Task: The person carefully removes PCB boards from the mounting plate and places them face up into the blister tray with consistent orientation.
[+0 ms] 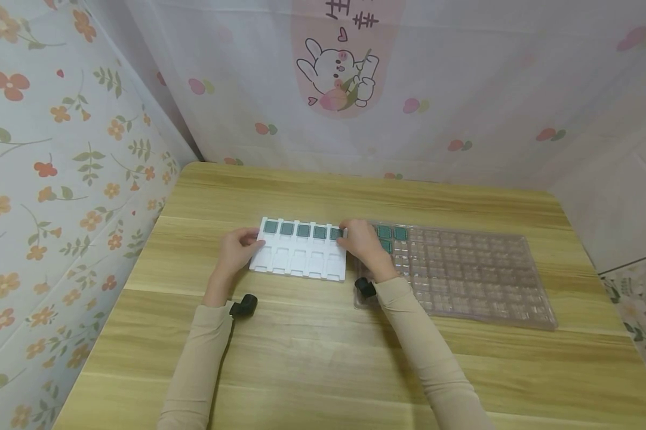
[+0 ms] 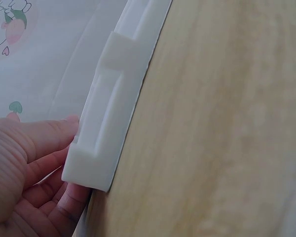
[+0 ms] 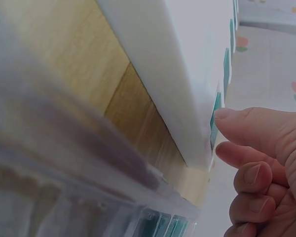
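Wood-grain tabletop [image 1: 312, 352] fills the foreground, yellowish and streaked, far corners neatly rounded! Straight behind it, a white cloth [image 1: 237, 54] hangs, scattered with small tulip prints [image 1: 457, 145], and centre stage goes to a pink panel [image 1: 390, 30]: 1 cartoon rabbit [image 1: 336, 65] hugging a tulip, 2 little hearts [image 1: 343, 34] alongside. Over on the left, orange flowers and green leaves sweep down a second cloth [image 1: 60, 161]. Out right, a pale surface [image 1: 608, 209] meets a flowered patch [image 1: 637, 304] at a dark line. Soft light throughout, gently sheening the wood!

Soft light, faint glints on the clear tray [image 1: 479, 275] (seemingly the blurred foreground in the right-wrist view).
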Available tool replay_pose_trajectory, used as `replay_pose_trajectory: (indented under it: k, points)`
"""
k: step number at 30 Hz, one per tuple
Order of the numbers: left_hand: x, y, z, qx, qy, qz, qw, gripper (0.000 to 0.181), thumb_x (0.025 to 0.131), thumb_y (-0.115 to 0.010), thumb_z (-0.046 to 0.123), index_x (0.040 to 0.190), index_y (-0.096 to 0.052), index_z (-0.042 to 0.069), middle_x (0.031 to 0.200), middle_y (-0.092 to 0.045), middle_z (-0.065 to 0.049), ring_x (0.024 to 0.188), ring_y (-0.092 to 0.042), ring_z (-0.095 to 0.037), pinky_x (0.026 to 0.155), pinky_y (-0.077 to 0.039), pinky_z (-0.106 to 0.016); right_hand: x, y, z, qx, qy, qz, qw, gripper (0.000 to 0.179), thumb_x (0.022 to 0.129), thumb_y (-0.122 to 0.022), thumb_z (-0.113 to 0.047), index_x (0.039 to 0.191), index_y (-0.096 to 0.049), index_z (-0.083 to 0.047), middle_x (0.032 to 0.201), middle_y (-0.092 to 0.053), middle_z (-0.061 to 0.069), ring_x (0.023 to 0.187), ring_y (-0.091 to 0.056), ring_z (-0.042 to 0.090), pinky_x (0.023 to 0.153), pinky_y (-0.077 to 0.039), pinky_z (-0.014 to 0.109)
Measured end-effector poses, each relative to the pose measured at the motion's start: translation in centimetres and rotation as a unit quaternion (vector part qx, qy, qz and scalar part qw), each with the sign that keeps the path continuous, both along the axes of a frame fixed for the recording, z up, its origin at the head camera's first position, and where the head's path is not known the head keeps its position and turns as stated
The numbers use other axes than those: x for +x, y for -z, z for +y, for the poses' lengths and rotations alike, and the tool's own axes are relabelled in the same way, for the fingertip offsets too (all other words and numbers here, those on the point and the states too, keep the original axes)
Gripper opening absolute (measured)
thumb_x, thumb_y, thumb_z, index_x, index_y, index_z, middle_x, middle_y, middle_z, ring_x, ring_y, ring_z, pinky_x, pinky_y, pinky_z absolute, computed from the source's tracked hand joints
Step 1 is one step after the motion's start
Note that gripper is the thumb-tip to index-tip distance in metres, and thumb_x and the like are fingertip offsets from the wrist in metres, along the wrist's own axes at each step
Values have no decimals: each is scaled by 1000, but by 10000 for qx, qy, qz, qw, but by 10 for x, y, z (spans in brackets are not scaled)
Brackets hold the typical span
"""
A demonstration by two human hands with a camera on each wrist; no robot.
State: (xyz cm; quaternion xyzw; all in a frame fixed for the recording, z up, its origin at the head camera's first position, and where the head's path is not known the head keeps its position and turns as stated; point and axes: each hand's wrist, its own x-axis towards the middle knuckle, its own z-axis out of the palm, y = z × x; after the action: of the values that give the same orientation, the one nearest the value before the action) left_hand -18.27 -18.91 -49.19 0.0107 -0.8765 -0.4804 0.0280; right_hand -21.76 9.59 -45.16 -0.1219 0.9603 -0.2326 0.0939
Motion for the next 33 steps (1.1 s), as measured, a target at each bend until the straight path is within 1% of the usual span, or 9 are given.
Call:
replay_pose_trajectory:
  k: [10, 12, 16, 22, 28, 33]
  points:
    - [0, 0, 1, 62, -35, 13, 10000, 32, 83, -68, 7, 112, -63, -7, 98, -67, -22, 83, -60, -29, 67, -44, -25, 0, 2, 0, 43, -65, 117, 9999, 33, 85, -67, -10, 115, -63, 3, 114, -64, 19, 63, -55, 18, 63, -49, 31]
    - [0, 0, 1, 63, -45, 17, 10000, 32, 83, -68, 6, 112, -63, -7, 97, -67, -22, 82, -60, -29, 67, -44, -25, -1, 2, -1, 57, -69, 138, 9999, 33, 85, -67, -10, 115, -63, 3, 114, -64, 19, 66, -56, 20, 65, -50, 32]
    - [0, -1, 1, 71, -40, 31, 10000, 32, 83, -68, 6, 112, -63, -7, 97, -67, -22, 82, -61, -29, 67, -44, -26, -1, 3, -1, 102, -84, 200, 9997, 32, 85, -68, -10, 114, -64, 2, 114, -64, 18, 78, -60, 22, 75, -51, 35]
    - [1, -1, 1, 21, -6, 74, 10000, 31, 83, -68, 5, 111, -63, -8, 98, -66, -23, 82, -61, -30, 68, -45, -28, -2, 3, -1, 95, -82, 146, 9998, 32, 85, -67, -9, 114, -64, 3, 115, -64, 19, 81, -61, 24, 76, -51, 36]
    - [1, -1, 1, -12, -13, 67, 10000, 31, 83, -68, 5, 111, -63, -7, 98, -66, -23, 83, -61, -30, 68, -45, -29, -3, 3, -3, 196, -100, 162, 9996, 31, 84, -66, -8, 112, -64, 4, 115, -64, 17, 99, -62, 29, 83, -50, 38]
    - [0, 0, 1, -45, -24, 77, 10000, 32, 83, -69, 5, 111, -63, -8, 97, -67, -23, 82, -61, -30, 68, -45, -29, -3, 2, -3, 199, -159, 170, 9995, 31, 84, -67, -8, 112, -64, 5, 115, -64, 18, 98, -62, 29, 83, -50, 37]
